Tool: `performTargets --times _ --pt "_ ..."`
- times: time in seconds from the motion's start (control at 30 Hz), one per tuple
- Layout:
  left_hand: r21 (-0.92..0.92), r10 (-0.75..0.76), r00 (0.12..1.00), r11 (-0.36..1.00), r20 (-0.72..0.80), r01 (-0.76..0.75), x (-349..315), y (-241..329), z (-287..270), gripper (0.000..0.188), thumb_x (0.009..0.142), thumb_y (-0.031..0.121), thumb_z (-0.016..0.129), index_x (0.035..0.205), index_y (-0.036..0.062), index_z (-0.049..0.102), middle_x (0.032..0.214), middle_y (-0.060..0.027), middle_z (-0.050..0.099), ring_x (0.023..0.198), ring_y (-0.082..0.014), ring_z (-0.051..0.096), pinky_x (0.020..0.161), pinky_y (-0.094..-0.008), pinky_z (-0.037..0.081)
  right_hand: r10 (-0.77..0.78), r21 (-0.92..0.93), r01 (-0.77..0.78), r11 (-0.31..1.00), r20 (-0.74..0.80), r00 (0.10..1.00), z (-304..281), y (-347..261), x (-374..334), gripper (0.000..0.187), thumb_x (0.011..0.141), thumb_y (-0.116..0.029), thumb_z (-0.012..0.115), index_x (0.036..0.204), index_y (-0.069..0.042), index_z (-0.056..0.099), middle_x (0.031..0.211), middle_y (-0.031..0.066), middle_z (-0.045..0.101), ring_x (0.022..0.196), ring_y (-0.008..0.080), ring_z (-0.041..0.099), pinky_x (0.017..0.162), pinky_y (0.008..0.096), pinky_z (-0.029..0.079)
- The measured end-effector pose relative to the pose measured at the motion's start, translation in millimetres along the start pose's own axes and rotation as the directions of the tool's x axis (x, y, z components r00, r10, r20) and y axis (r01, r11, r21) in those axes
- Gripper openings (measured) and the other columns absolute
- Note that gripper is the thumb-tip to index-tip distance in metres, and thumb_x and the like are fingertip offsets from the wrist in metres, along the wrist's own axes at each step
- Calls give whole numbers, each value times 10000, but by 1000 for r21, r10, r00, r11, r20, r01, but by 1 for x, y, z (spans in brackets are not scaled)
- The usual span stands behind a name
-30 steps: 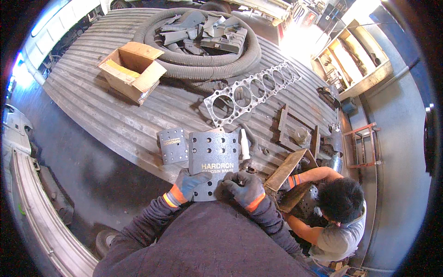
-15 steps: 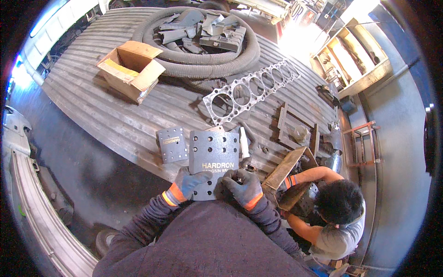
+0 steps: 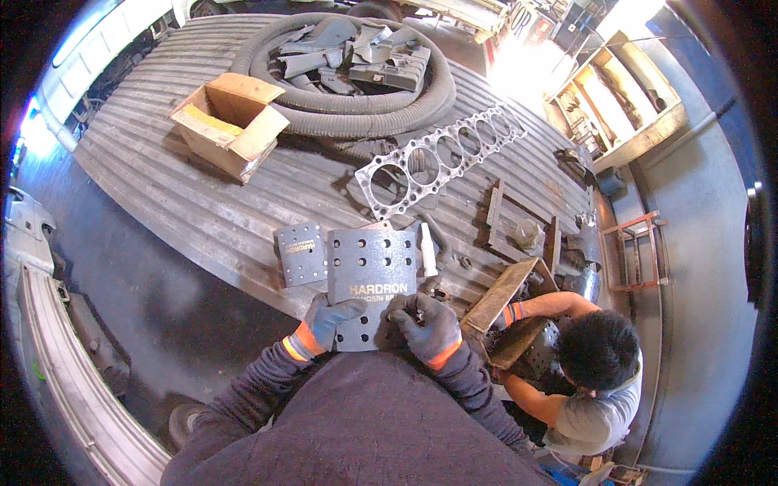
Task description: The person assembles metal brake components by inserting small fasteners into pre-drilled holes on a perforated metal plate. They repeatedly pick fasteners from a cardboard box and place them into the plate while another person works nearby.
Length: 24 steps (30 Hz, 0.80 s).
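One brake pad between left hand's thumb and fingers, apparently for steadiness | right hand: fingers curled beside its edge, grip unclear | second pad beyond left fingers

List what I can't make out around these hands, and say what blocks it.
All in the head view:
Back of the dark grey, rectangular drilled plate: its front hides it.
Fingers of the left hand, in a grey, orange-cuffed glove: mostly behind that plate.
Whatever the similarly gloved right hand might pinch: too small and dark, fingers covering.
Bottom of the open brown cardboard box: hidden by its near side.
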<state>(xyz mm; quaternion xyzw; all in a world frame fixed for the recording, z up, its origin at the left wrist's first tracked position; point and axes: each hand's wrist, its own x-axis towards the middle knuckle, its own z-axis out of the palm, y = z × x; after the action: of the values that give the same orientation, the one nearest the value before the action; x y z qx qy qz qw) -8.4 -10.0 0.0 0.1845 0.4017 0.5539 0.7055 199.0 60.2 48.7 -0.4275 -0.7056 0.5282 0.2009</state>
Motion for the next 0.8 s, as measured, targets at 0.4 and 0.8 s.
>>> performTargets --times 0.4,0.8 --pt "37 17 1000 999 -11 -17 -2 -1 3 470 879 145 682 1301 -30 572 1177 -120 677 1018 -226 674 891 -372 555 97 -87 -108 990 -124 987 2 -11 -2 192 823 -190 783 897 -55 669 832 119 716 747 222 702 712 349 548" --pt "-417 71 973 908 221 28 14 -4 -9 678 869 191 698 1458 15 412 1406 -184 546 1250 -355 563 1059 -481 457 -96 -147 61 987 -243 965 -8 -12 4 346 779 -186 828 994 -51 591 794 83 657 633 186 614 627 347 511"
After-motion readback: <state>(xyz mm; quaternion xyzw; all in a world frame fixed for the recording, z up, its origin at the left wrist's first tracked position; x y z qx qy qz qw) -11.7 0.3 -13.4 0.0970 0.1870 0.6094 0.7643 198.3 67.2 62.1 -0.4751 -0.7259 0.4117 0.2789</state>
